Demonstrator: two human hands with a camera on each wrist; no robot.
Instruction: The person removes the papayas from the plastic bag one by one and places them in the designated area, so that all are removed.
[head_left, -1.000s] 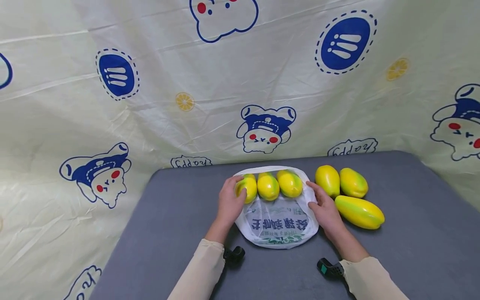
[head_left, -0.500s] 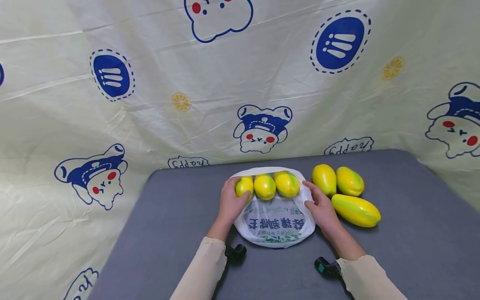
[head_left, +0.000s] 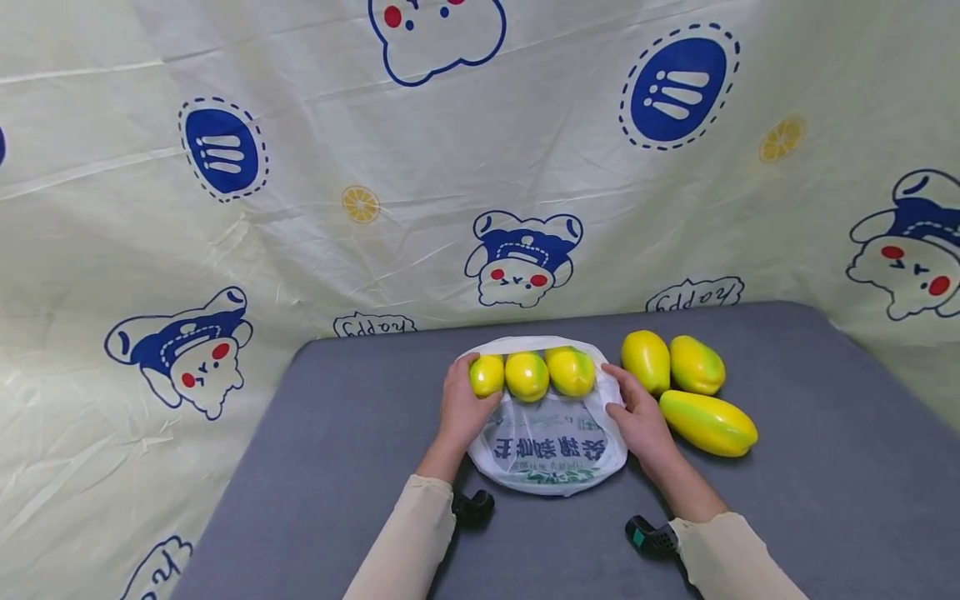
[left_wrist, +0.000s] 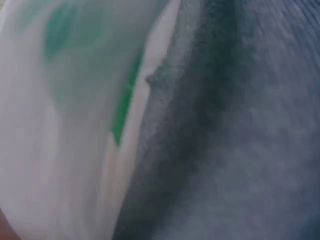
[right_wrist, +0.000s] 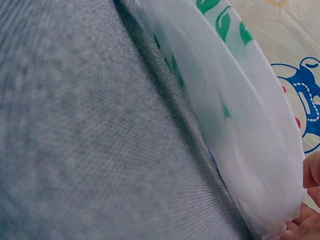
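A white plastic bag (head_left: 552,479) with dark lettering and green leaf print lies mouth up on the table, its rim spread wide. Three yellow-green papayas (head_left: 527,377) sit side by side at its far end. My left hand (head_left: 462,406) grips the bag's left rim, with the thumb inside, just in front of the leftmost papaya (head_left: 487,377). On the opposite side, my right hand (head_left: 639,414) holds the right rim between thumb and fingers. The right wrist view shows fingertips (right_wrist: 300,222) at the gathered plastic; in the left wrist view the bag wall fills the left side.
Three more papayas (head_left: 708,423) lie close together on the dark grey table (head_left: 360,433), right of the bag. Behind the table's far edge hangs a pale printed curtain (head_left: 420,258). Black wrist cameras (head_left: 474,508) are strapped below both hands.
My left hand has shifted slightly right against the bag, its thumb sliding off the leftmost papaya to its near side. The right hand keeps its hold on the rim. The head view has turned slightly.
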